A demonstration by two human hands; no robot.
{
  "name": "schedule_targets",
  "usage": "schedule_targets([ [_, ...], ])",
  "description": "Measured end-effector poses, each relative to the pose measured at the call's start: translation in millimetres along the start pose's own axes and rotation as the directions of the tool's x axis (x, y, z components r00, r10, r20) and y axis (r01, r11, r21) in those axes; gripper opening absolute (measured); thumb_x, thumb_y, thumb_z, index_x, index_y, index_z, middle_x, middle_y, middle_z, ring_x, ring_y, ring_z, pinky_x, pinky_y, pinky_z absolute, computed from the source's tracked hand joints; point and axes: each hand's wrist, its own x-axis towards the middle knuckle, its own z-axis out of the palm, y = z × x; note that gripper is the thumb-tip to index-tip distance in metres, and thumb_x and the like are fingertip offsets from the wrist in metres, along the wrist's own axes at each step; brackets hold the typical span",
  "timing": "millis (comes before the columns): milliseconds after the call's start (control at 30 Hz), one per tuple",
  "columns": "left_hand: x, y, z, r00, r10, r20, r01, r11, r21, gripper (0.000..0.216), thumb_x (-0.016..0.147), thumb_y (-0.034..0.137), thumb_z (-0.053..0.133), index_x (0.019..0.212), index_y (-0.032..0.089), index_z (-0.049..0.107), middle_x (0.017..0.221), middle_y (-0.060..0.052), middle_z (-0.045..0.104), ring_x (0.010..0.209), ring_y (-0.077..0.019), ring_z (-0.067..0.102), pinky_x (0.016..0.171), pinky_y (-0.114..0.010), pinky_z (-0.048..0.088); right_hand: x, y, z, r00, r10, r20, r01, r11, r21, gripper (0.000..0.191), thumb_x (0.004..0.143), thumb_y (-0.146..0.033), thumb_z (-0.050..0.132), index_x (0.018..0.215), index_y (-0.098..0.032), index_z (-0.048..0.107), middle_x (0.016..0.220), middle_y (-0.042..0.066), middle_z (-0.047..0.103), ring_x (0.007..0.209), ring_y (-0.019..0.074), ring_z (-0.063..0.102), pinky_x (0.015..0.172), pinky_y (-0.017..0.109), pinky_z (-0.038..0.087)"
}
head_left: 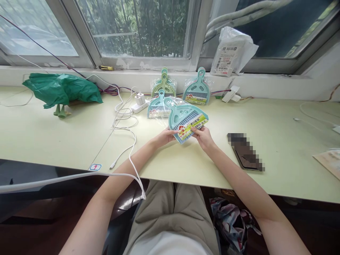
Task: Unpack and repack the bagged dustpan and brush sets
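Observation:
Between my two hands is a teal dustpan and brush set (183, 118) in clear wrap, with a bright printed label across its bristles. It is tilted, its handle toward the upper left. My left hand (169, 136) grips its lower left edge, and my right hand (202, 137) pinches the right side by the label. Just behind it lies another light blue dustpan set (156, 106), partly covered. Farther back, a green dustpan set (164, 85) and a teal dustpan set (198, 86) lean against the wall under the window.
A dark phone (245, 152) lies right of my arm. White cables (124, 117) and a power adapter (139, 101) spread on the left, near a green plastic bag (63, 88). A white package (228, 53) and a screwdriver (106, 68) rest on the sill.

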Motion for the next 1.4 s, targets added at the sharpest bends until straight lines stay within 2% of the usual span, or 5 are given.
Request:
schedule_targets([
  [200, 1.5, -8.5, 9.6, 0.999, -0.019, 0.037, 0.018, 1.0, 0.021, 0.044, 0.074, 0.024, 0.071, 0.116, 0.017, 0.061, 0.124, -0.012, 0.064, 0.104, -0.0233, 0.064, 0.089, -0.036, 0.05, -0.6, -0.7, 2.7, 0.998, -0.031, -0.049, 0.033, 0.999, 0.037, 0.038, 0.058, -0.031, 0.086, 0.086, -0.019, 0.064, 0.099, 0.006, 0.073, 0.099, 0.0252, 0.068, 0.089, 0.043, 0.058],
  [500, 3.3, 1.0, 6.3, 0.978, 0.197, -0.073, -0.197, 0.98, -0.002, 0.049, 0.078, 0.037, 0.068, 0.123, 0.024, 0.055, 0.124, -0.007, 0.064, 0.107, -0.0223, 0.063, 0.095, -0.041, 0.048, -0.6, 1.4, 3.1, 0.998, -0.004, -0.061, 0.007, 0.998, 0.062, 0.037, 0.058, -0.029, 0.086, 0.086, -0.019, 0.064, 0.101, 0.004, 0.072, 0.1, 0.0233, 0.068, 0.092, 0.042, 0.057],
  [700, 2.8, -2.5, 4.5, 0.995, 0.07, -0.073, -0.067, 0.997, 0.048, 0.04, 0.075, 0.029, 0.072, 0.112, 0.018, 0.062, 0.124, -0.009, 0.064, 0.106, -0.0232, 0.064, 0.091, -0.037, 0.051, -0.5, 1.8, 3.7, 0.999, 0.009, -0.042, -0.008, 1.0, 0.021, 0.037, 0.058, -0.03, 0.086, 0.086, -0.019, 0.065, 0.1, 0.005, 0.072, 0.099, 0.0242, 0.068, 0.09, 0.042, 0.058],
  [1233, -9.1, -1.2, 13.2, 0.975, -0.162, 0.154, 0.115, 0.954, 0.277, 0.057, 0.077, 0.039, 0.072, 0.128, 0.02, 0.056, 0.13, -0.016, 0.059, 0.111, -0.0274, 0.062, 0.095, -0.042, 0.047, -2.7, 1.6, 4.7, 0.997, -0.045, -0.057, 0.048, 0.998, 0.05, 0.037, 0.059, -0.03, 0.084, 0.088, -0.02, 0.063, 0.103, 0.004, 0.07, 0.1, 0.0233, 0.067, 0.089, 0.04, 0.058],
  [1400, -3.3, -2.0, 12.1, 0.983, 0.055, 0.174, -0.07, 0.994, 0.085, 0.053, 0.076, 0.038, 0.073, 0.125, 0.023, 0.058, 0.14, -0.012, 0.051, 0.123, -0.0296, 0.054, 0.099, -0.042, 0.044, -3.7, -2.8, 6.5, 0.997, -0.051, -0.063, 0.055, 0.997, 0.062, 0.039, 0.06, -0.03, 0.083, 0.091, -0.021, 0.062, 0.105, 0.004, 0.07, 0.102, 0.0238, 0.066, 0.089, 0.04, 0.057],
])
